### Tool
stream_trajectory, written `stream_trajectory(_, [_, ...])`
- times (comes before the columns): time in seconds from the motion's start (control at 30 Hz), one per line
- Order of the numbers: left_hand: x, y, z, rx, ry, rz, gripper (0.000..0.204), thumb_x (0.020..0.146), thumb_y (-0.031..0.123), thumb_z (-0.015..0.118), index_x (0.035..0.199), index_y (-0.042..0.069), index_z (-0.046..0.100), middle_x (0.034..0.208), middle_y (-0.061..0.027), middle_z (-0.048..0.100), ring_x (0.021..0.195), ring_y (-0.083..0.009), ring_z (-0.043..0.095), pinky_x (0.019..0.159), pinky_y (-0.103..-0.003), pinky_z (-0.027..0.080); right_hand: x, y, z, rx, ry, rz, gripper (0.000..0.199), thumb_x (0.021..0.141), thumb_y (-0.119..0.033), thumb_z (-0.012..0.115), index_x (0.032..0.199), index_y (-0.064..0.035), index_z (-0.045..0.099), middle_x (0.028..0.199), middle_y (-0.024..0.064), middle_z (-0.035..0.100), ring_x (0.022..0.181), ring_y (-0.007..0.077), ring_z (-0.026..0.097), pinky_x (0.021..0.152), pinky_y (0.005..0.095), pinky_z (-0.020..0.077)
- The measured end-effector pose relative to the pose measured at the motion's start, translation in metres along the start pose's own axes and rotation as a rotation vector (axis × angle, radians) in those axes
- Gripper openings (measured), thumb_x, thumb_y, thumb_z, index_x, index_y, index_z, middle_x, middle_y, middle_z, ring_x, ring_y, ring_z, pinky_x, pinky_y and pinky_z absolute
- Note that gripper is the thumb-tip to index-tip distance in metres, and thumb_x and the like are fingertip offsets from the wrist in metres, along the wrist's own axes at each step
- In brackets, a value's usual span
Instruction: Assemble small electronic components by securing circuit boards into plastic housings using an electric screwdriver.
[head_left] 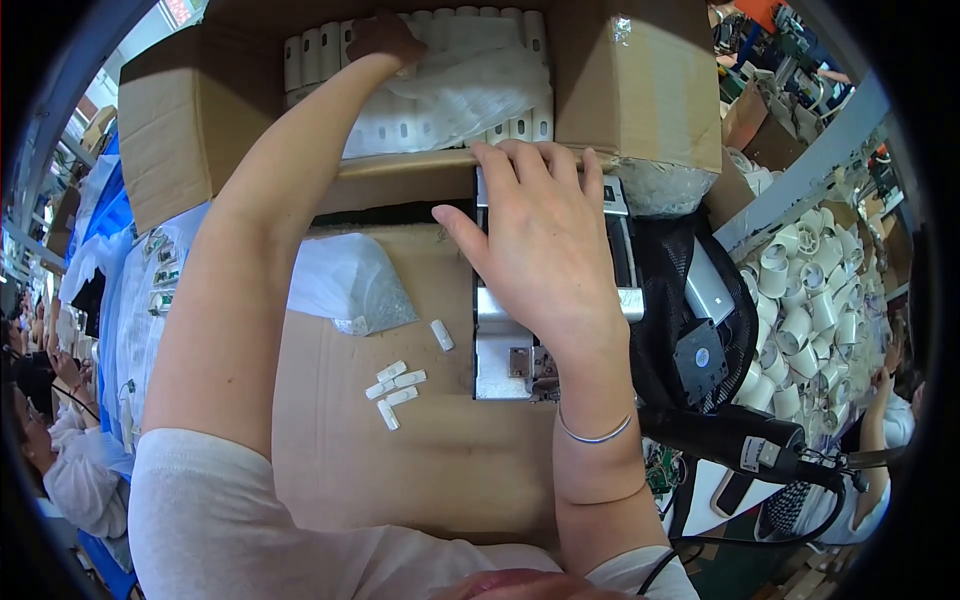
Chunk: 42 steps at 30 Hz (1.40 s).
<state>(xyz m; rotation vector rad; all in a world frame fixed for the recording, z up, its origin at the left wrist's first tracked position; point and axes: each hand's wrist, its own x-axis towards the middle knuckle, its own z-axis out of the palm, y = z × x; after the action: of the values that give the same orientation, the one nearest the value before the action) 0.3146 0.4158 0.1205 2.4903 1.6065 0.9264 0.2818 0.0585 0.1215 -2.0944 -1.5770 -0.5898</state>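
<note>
My left arm reaches forward into a cardboard box (655, 90). Inside it, my left hand (388, 40) is at rows of white plastic housings (310, 58), beside a crumpled translucent plastic sheet (475, 95). Shadow hides its fingers, so whether they grip anything is unclear. My right hand (545, 235) lies palm down with fingers outstretched over a silver and black metal fixture (497, 360), its fingertips at the box's near edge. Left of the fixture, several small white plastic pieces (404, 379) lie on the cardboard surface (340, 450), near a translucent plastic bag (350, 280).
A black mesh bag (660, 270) and a black cylindrical tool (720, 437) with a cable lie to the right. Beyond them is a large heap of white cup-shaped parts (800, 320). Other people work at the far left and right.
</note>
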Motion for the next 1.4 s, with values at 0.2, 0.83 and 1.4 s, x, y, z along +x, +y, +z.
stream_trajectory(0.2, [0.006,-0.003,-0.004,-0.028,-0.006,-0.010,0.089,0.077,0.051,0.082,0.141,-0.001,0.050,0.127,-0.0237,0.066,0.109,-0.0404,0.069,0.090,-0.048,0.057,0.000,0.000,-0.001,0.001,-0.004,0.002,0.052,0.096,-0.038,0.069,0.132,-0.0008,0.066,0.123,0.0121,0.068,0.118,0.0324,0.059,0.114,0.0561,0.0392])
stream_trajectory(0.83, [0.013,-0.040,-0.031,-0.278,-0.112,0.100,0.092,0.079,0.055,0.082,0.143,-0.004,0.052,0.124,-0.0224,0.071,0.107,-0.0386,0.071,0.092,-0.046,0.057,0.001,0.003,0.000,0.013,-0.028,0.011,0.046,0.097,-0.041,0.067,0.120,-0.0013,0.069,0.100,0.0135,0.070,0.098,0.0308,0.064,0.101,0.0427,0.0458])
stream_trajectory(1.4, [-0.077,-0.039,-0.174,0.322,-0.046,0.194,0.054,0.088,0.022,0.075,0.133,0.002,0.055,0.117,-0.0183,0.070,0.101,-0.0373,0.069,0.084,-0.045,0.055,-0.003,0.007,-0.003,0.006,0.013,-0.028,0.048,0.099,-0.045,0.064,0.121,-0.0030,0.069,0.104,0.0126,0.072,0.102,0.0308,0.066,0.099,0.0406,0.0461])
